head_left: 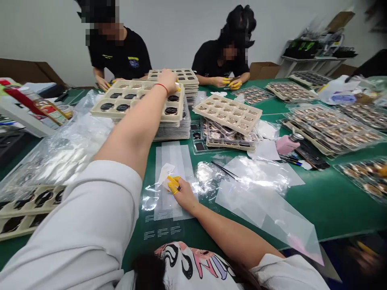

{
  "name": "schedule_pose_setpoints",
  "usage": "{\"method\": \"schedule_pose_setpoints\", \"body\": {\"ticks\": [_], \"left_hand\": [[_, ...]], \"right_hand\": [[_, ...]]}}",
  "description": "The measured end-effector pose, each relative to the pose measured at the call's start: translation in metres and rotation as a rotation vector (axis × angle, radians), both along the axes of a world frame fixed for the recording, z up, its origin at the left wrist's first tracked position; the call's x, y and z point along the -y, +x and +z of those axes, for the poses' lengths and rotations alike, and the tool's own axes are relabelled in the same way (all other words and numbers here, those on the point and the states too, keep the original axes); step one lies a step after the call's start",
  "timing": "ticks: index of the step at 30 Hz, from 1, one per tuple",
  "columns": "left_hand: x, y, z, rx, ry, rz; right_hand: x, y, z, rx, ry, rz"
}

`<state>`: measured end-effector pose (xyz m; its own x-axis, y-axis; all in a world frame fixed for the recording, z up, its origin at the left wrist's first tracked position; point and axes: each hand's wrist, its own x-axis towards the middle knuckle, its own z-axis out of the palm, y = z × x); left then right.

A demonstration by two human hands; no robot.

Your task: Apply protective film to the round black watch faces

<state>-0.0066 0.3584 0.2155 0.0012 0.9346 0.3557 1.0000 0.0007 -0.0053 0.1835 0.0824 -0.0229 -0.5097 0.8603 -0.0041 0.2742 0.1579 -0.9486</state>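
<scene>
White sleeve [90, 209] nearest; my left hand [167, 80] clasps the corner of a beige tray [98, 112] of round discs [171, 110]. My right hand [178, 193], in yellow finger cots [173, 184], rests on clear film [173, 161] for clean handling, its hold on a white wipe [166, 173] unclear.

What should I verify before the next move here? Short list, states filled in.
1. Left hand on the beige plastic tray: ok, it is at the tray's far edge, above a stack of trays.
2. Every tray cavity holds a dark disc: cannot tell, the forearm hides part of the tray.
3. Yellow finger cots on the right hand: ok.
4. Clear plastic sleeve lies flat: ok, with a white wipe on it.
5. No loose film beside the sleeve: not ok, crumpled clear film lies there.
6. Co-worker's hand apart from the tray: ok.
</scene>
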Motion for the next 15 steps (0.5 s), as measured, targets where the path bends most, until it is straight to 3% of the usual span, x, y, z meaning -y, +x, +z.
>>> {"method": "schedule_pose_setpoints", "body": {"ticks": [3, 7, 11, 15], "left_hand": [[0.010, 0.008, 0.002, -0.010, 0.113, 0.109], [0.042, 0.011, 0.007, -0.045, 0.273, 0.032], [0.129, 0.012, -0.002, 0.060, 0.422, -0.213], [0.242, 0.004, -0.044, 0.017, 0.394, -0.397]], "right_hand": [[0.002, 0.001, -0.002, -0.035, -0.012, -0.004], [-0.001, 0.004, 0.002, -0.041, -0.022, -0.049], [-0.025, 0.019, 0.008, -0.015, 0.024, -0.234], [-0.071, 0.049, 0.008, 0.100, 0.124, -0.399]]}}
